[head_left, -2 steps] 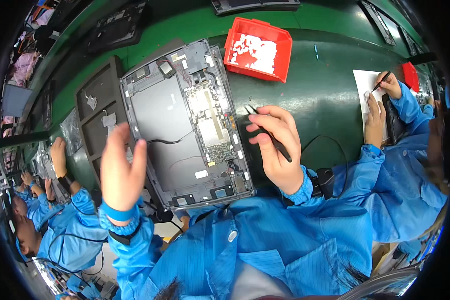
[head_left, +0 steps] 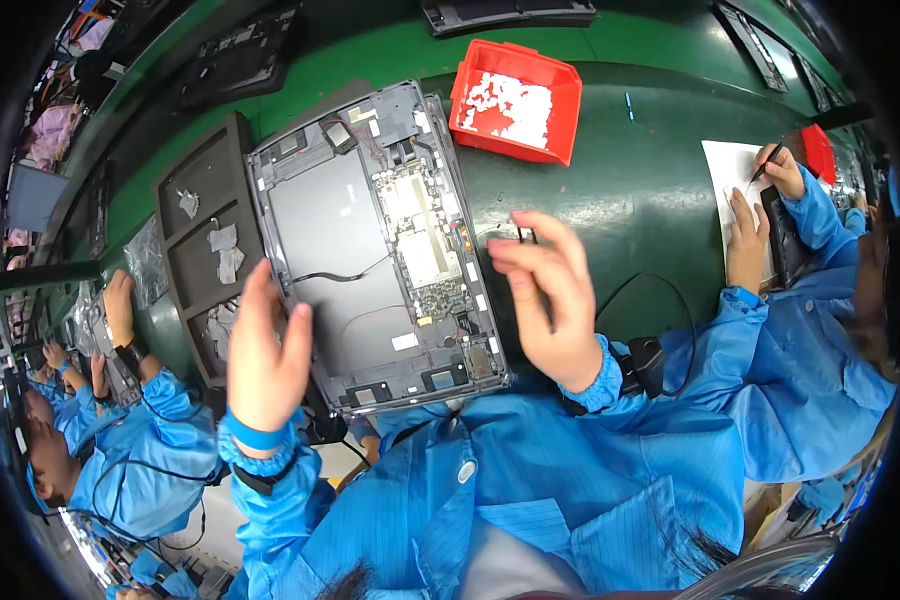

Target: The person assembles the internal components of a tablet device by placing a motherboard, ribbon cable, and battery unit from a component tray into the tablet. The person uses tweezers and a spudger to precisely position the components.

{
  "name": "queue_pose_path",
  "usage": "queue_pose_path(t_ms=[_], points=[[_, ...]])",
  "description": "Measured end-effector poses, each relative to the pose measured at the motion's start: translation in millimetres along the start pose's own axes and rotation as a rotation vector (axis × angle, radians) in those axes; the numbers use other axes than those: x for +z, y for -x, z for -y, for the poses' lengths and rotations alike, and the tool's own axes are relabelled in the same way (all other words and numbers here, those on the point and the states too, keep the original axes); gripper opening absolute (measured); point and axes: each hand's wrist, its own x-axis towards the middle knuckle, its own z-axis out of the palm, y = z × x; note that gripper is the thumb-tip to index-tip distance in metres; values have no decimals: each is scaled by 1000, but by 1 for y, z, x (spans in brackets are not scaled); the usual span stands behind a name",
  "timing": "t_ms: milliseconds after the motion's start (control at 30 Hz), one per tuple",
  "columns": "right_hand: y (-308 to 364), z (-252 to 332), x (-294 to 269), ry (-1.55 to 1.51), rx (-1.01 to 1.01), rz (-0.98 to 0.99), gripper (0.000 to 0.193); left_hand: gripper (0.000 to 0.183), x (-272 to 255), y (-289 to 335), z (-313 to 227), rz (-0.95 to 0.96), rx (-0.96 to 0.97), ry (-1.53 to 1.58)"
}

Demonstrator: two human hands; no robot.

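An opened-up dark grey laptop or tablet chassis (head_left: 320, 230) lies in front of me, its circuit board (head_left: 420, 240) exposed along the right side. A short black cable (head_left: 335, 276) crosses its bare left part. My left hand (head_left: 267, 360) is open at the chassis's lower left edge, thumb apart from the fingers, holding nothing. Right of the chassis, above the green table, my right hand (head_left: 555, 300) is closed on black tweezers (head_left: 527, 236). Only their tip end shows past the fingers; the hand hides the rest.
A red bin (head_left: 571, 120) of small white pieces stands beyond my right hand. Left of the chassis is a dark compartment tray (head_left: 165, 200) with crumpled grey scraps. A co-worker's hands (head_left: 745, 245) work over a white sheet at right; another person sits at left. More chassis lie at the back.
My left hand has moved right and slightly down, to the chassis edge. My right hand has turned, so the tweezers, fully visible before, are now mostly hidden behind it.
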Motion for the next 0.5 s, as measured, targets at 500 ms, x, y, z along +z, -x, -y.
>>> queue_pose_path(t_ms=[500], points=[[26,10,16,-71,-88,-56,23,49,36,34,-4,-354,85,608]])
